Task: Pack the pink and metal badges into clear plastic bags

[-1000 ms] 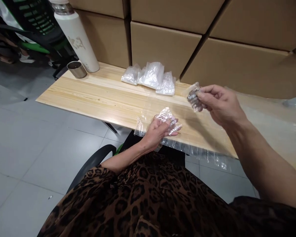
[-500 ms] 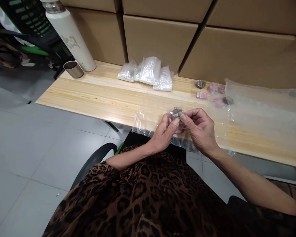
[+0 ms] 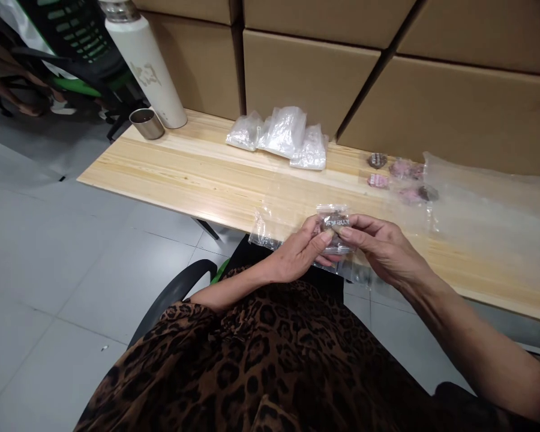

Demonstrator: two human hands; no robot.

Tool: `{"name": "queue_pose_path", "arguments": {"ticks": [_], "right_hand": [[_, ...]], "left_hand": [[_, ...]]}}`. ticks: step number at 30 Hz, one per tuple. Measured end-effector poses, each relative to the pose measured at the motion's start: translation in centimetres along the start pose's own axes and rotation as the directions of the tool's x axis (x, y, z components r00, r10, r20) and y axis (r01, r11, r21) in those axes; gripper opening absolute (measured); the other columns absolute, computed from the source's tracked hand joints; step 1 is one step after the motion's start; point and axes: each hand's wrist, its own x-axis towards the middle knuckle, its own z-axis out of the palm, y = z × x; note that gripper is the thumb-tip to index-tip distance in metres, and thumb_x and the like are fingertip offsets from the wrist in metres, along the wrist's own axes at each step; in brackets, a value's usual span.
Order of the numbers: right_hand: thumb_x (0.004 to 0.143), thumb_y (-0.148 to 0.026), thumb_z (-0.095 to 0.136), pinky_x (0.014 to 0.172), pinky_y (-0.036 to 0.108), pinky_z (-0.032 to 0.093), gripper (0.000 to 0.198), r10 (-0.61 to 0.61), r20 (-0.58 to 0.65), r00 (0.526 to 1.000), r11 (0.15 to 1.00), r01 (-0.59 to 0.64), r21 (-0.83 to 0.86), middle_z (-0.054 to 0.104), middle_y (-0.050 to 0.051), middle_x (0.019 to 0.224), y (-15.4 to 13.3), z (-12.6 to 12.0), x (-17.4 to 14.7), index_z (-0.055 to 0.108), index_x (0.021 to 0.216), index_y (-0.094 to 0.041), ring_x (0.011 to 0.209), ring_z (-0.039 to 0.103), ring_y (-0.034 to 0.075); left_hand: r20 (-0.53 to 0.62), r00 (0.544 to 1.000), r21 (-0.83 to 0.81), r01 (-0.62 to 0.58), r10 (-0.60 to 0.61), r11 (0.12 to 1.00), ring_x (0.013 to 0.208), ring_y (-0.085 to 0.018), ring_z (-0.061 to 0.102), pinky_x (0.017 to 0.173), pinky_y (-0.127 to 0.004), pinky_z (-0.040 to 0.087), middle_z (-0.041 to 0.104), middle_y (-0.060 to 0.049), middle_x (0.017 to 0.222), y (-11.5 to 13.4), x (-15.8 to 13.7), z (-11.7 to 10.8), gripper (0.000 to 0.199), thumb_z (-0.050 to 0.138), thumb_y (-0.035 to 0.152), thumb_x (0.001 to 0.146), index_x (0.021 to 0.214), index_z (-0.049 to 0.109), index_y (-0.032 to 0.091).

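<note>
Between my two hands is a small clear plastic packet [image 3: 335,219] with dark brown contents and white lettering. My left hand [image 3: 303,249] grips its left side, thumb on top and fingers partly underneath. On its right side, my right hand [image 3: 378,243] pinches it between thumb and forefinger. The packet is above the table's front edge, over a large clear plastic bag [image 3: 274,207] lying flat. To the right of my hands lie similar small packets: a dark one [image 3: 377,159], a pink one [image 3: 378,180], and several others in pink and dark colours.
Three bulging clear bags [image 3: 281,132] stand at the back of the wooden table [image 3: 162,174]. A white flask [image 3: 150,72] and a metal cup [image 3: 147,123] stand at the left end. Cardboard boxes [image 3: 306,78] form a wall behind. A large translucent plastic sheet [image 3: 490,210] covers the right side.
The packet has been turned and flattened, so its lettering and crimped ends now show. Both hands are slightly lower and further right in view, and the camera has shifted a little.
</note>
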Motion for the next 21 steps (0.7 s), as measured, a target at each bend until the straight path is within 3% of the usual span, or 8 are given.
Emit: {"name": "queue_pose_path", "arguments": {"ticks": [3,6,9,12,15,19,21], "right_hand": [[0.073,-0.055,0.098,0.056,0.029,0.053,0.043,0.038,-0.089,0.995,0.999,-0.037,0.012,0.072,0.004,0.079,-0.4,0.2,2.2,0.073,0.081,-0.02,0.062,0.06,0.013],[0.082,-0.038,0.094,0.047,0.023,0.043,0.033,0.126,-0.242,0.962,0.992,-0.126,0.016,0.066,0.003,0.069,-1.1,0.5,5.3,0.07,0.074,-0.018,0.055,0.052,0.009],[0.087,-0.026,0.089,0.039,0.02,0.034,0.027,0.195,-0.372,0.908,0.98,-0.193,0.043,0.06,0.0,0.06,-1.5,0.9,8.2,0.067,0.073,-0.019,0.049,0.047,0.008],[0.091,-0.023,0.084,0.035,0.02,0.025,0.031,0.251,-0.419,0.872,0.965,-0.26,0.038,0.055,-0.001,0.054,-1.8,1.6,9.9,0.061,0.07,-0.02,0.044,0.041,0.007],[0.094,-0.025,0.081,0.034,0.021,0.019,0.036,0.258,-0.436,0.862,0.952,-0.304,-0.038,0.052,-0.001,0.05,-1.9,2.1,10.3,0.057,0.068,-0.021,0.041,0.039,0.008],[0.092,-0.036,0.084,0.036,0.024,0.018,0.041,0.211,-0.455,0.865,0.942,-0.304,-0.143,0.046,-0.002,0.047,-1.0,1.3,10.7,0.052,0.069,-0.024,0.042,0.036,0.009],[0.088,-0.043,0.087,0.038,0.026,0.02,0.042,0.115,-0.392,0.913,0.958,-0.207,-0.201,0.045,-0.003,0.05,0.1,0.3,11.1,0.052,0.074,-0.025,0.044,0.036,0.01]], "left_hand": [[-0.12,0.99,0.393,-0.026,0.079,0.919,0.092,-0.025,0.073,0.087,-0.044,0.061,0.075,-0.014,0.114,1.4,-0.8,-2.7,0.075,0.047,0.072,0.106,0.16,0.05,0.021],[-0.296,0.906,0.77,0.04,0.301,0.637,0.114,-0.03,0.066,0.102,-0.05,0.056,0.071,-0.016,0.125,2.2,-1.1,-6.1,0.066,0.047,0.065,0.108,0.151,0.06,0.018],[-0.398,0.838,0.903,0.286,0.373,0.32,0.122,-0.035,0.06,0.111,-0.055,0.049,0.068,-0.02,0.127,2.5,-0.7,-8.7,0.058,0.049,0.056,0.108,0.144,0.064,0.013],[-0.438,0.846,0.898,0.422,0.304,0.123,0.12,-0.036,0.059,0.109,-0.054,0.047,0.068,-0.02,0.124,3.0,0.3,-9.5,0.05,0.05,0.054,0.108,0.129,0.07,0.014],[-0.427,0.873,0.904,0.423,0.236,0.07,0.119,-0.035,0.06,0.107,-0.051,0.047,0.068,-0.019,0.121,3.6,1.4,-9.1,0.045,0.054,0.054,0.106,0.116,0.071,0.014],[-0.41,0.897,0.912,0.397,0.168,0.104,0.113,-0.033,0.061,0.103,-0.048,0.049,0.069,-0.018,0.115,3.8,2.6,-8.8,0.03,0.062,0.043,0.102,0.106,0.068,0.015],[-0.403,0.902,0.912,0.381,0.156,0.152,0.109,-0.031,0.062,0.101,-0.047,0.049,0.069,-0.016,0.111,3.6,2.8,-8.9,0.019,0.06,0.035,0.101,0.096,0.065,0.018]]}}
